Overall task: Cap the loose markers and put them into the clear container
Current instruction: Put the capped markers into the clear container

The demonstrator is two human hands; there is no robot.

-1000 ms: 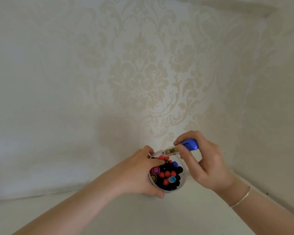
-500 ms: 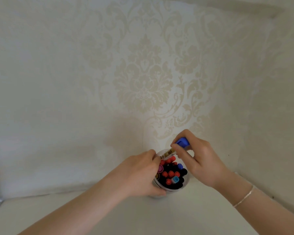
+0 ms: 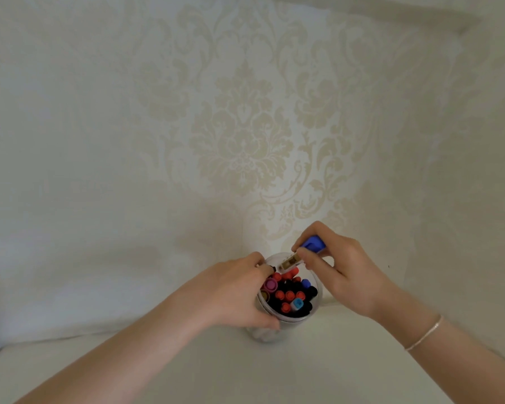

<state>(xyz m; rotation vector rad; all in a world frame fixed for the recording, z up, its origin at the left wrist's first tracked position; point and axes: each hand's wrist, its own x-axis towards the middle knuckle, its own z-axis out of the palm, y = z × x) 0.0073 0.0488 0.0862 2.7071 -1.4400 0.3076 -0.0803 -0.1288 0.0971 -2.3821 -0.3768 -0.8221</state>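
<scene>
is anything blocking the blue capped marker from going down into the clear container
Mostly the markers already packed upright in the clear container. The blue-capped marker, held by the right hand, sits tilted at the far rim. The left hand grips the near-left side, fingers at the rim.

The marker [image 3: 299,256] label's print is too blurred to read.

Domestic interior, probably a living room or bedroom corner. Cream wallpaper [image 3: 245,135] with a pale damask floral pattern covers two walls that meet at the right. A plain off-white surface [image 3: 318,371] abuts them, carrying a clear container [image 3: 317,309] filled with markers [image 3: 289,295].
</scene>
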